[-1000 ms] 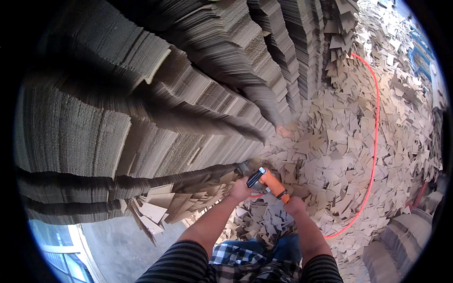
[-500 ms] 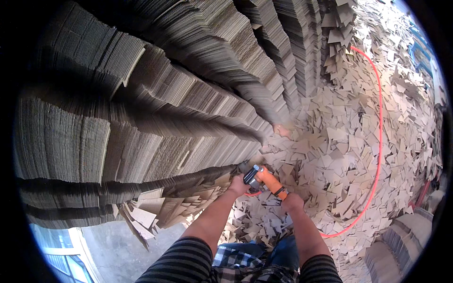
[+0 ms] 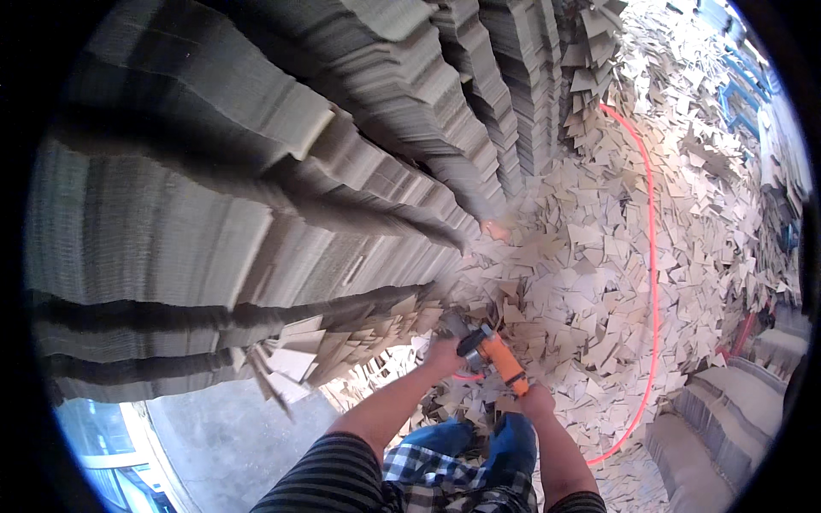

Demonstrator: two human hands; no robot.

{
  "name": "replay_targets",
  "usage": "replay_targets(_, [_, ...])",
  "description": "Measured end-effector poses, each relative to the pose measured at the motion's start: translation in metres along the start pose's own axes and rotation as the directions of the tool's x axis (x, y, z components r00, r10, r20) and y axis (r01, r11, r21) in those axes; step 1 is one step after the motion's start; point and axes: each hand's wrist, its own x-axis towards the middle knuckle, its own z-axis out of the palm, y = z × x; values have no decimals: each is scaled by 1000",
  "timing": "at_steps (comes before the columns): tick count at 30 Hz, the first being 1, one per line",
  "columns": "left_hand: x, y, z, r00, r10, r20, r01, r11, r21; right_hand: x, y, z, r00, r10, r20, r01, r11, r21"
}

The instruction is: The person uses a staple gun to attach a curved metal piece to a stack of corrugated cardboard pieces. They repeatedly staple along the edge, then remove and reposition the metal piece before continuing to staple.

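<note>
Both hands [image 3: 443, 356] are clamped on an orange-and-black tool [image 3: 502, 359] above scattered cardboard scraps [image 3: 581, 291]

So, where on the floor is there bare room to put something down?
One bare patch shows: the grey floor at lower left, bordered by cardboard stacks above, the pale frame at left and the left sleeve at right. Crowded: cardboard scraps cover the floor around the orange tool and out to the right, where the red hose curves over them.

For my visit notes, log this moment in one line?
left hand: at orange tool, black side; right hand: on its orange end; red hose: over cardboard scraps
</note>
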Motion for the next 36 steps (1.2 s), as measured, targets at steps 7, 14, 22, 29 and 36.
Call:
replay_targets(7, [-193,119,-103,993,111,46,-117,978,172,-161,24,-59,981,-192,-32,194,979,58])
replay_targets(14, [-380,179,-222,992,113,52,-113,994,-3,-317,-25,-161,944,-328,30,313,922,227])
replay_targets(22, [-475,167,-305,971,77,-227,-99,991,-85,-332,-70,-164,831,-552,-72,551,834,-32])
replay_targets(29, [-485,126,-343,950,50,-307,-84,991,-100,-353,-136,-158,822,-558,-117,561,828,-9])
replay_targets(36, [-460,99,-337,960,55,-274,-103,981,-165,-356,-152,-153,835,-529,-150,534,845,-3])
